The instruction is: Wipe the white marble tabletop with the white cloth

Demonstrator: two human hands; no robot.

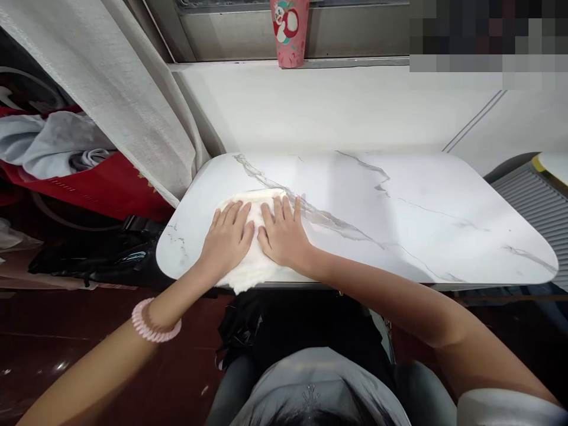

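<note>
A soft white cloth [255, 257] lies spread on the left part of a white marble-patterned table [421, 219], with one corner hanging over the front edge. My left hand [227, 234] presses on its left side, fingers stretched out and slightly spread. Beside it my right hand [284, 234] rests on the right side of the cloth, also flat with the fingers apart. The two thumbs are close but do not touch. Part of the cloth is hidden under both palms. A pink coil band [153, 325] circles my left wrist.
A pink printed cup [291, 32] stands on the ledge behind the table. To the left hang a pale curtain [115, 77] and a red bag [119, 186] with clothes in it. A grey ribbed object [532, 189] is at the right.
</note>
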